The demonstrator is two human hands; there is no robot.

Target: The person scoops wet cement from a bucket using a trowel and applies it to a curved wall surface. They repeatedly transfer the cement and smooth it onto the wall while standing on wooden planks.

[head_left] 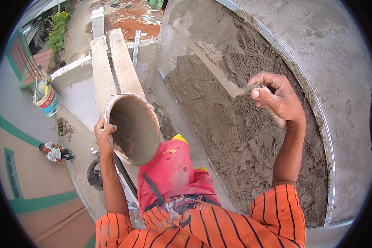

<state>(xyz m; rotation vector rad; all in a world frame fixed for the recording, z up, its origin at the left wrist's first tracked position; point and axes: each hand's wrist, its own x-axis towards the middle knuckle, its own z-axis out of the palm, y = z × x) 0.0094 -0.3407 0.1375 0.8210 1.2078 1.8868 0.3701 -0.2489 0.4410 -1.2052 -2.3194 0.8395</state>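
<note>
My left hand [105, 133] grips the rim of a mortar-caked bucket [146, 118], tilted so its inside shows. Grey mortar coats its walls and bottom. In my right hand [280, 98] is a trowel [211, 65] with a long, narrow blade, held by its handle with the fingers closed. Its blade points up and to the left, in front of a wall with rough wet mortar [244, 140]. Whether the blade touches the wall, I cannot tell.
Two long planks [125, 68] run ahead beside the wall. A curved metal strip [314, 97] edges the mortar; smooth grey plaster [347, 124] lies beyond. A tool-filled pail [50, 104] hangs at left. Below are a person [55, 153] and a dark-haired head [96, 178].
</note>
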